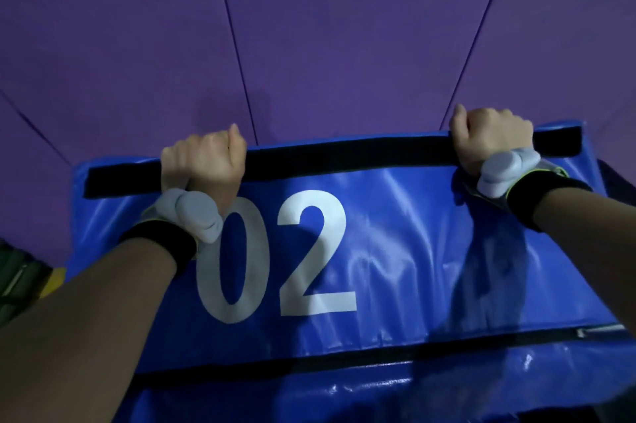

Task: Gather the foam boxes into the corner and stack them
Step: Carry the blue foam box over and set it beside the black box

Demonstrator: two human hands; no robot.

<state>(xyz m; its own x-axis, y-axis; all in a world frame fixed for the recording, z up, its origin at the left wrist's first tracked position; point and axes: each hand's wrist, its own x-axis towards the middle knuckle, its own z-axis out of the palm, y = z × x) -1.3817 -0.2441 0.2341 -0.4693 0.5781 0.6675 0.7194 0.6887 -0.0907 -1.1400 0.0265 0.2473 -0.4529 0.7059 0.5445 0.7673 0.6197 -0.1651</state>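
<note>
A large blue vinyl foam box (395,250) printed with a white "02" fills the lower half of the head view. A black strip runs along its far top edge. My left hand (203,161) is clenched over that far edge at the left. My right hand (490,138) is clenched over the same edge at the right. Both wrists carry grey devices on black bands. A second black strip crosses the box near me, with more blue vinyl (344,395) below it.
Purple padded floor mats (309,44) with dark seams lie beyond the box. At the left edge a dark green and yellow object (24,285) shows partly. A dark shape (619,178) sits right of the box.
</note>
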